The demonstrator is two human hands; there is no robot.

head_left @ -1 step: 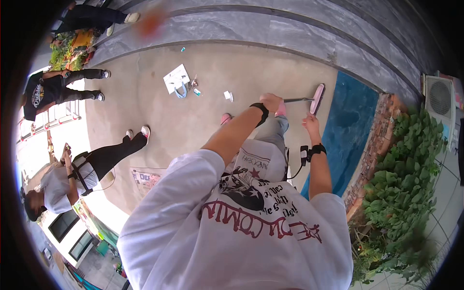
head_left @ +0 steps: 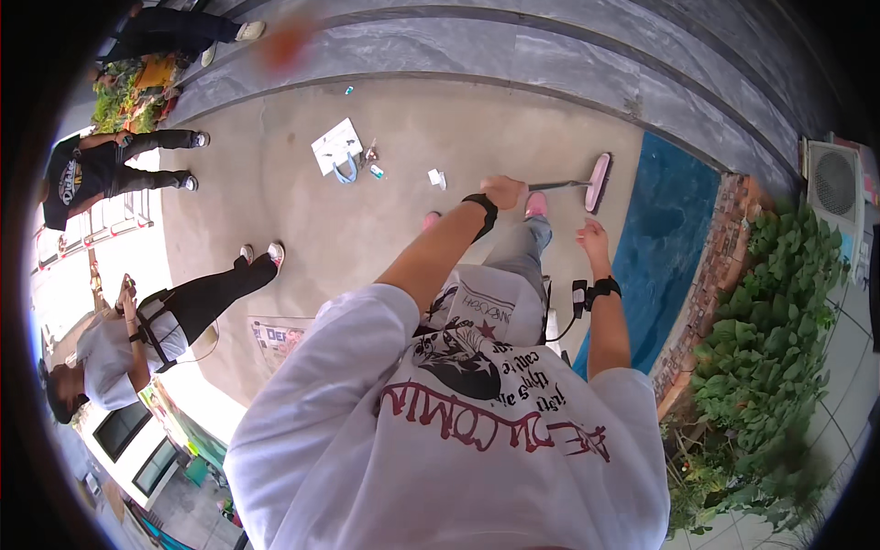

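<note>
Two bare hands are out in front of the person. The left hand (head_left: pixel 503 192) is clamped around the handle (head_left: pixel 561 185) of one push broom (head_left: pixel 599 183). The broom's single pink head is to the right of that hand, just short of the left edge of one blue mat (head_left: pixel 674 215); whether its bristles touch the concrete floor (head_left: pixel 275 137) I cannot tell. The right hand (head_left: pixel 594 237) is just nearer than the broom head, apart from it, its fingers parted and loosely curled. Each wrist wears one black band, the right one with a small black device (head_left: pixel 578 293) beside it. Two pink shoes show: one (head_left: pixel 536 203) near the left hand, the other (head_left: pixel 432 220) farther left.

Farther off to the left lies one white bag (head_left: pixel 335 143) with a light-blue handle. To its right are one small brown item (head_left: pixel 371 150), one teal-and-white packet (head_left: pixel 377 171) and, farther right, one white scrap (head_left: pixel 436 178). One tiny teal piece (head_left: pixel 348 90) lies beyond the bag.

Three other people are on the left: one in a white T-shirt (head_left: pixel 115 357) nearest, one in a black T-shirt (head_left: pixel 71 179) beyond, and one in dark trousers (head_left: pixel 179 35) farthest. At right are one planting of leafy greenery (head_left: pixel 761 330) and one air-conditioner unit (head_left: pixel 834 179).
</note>
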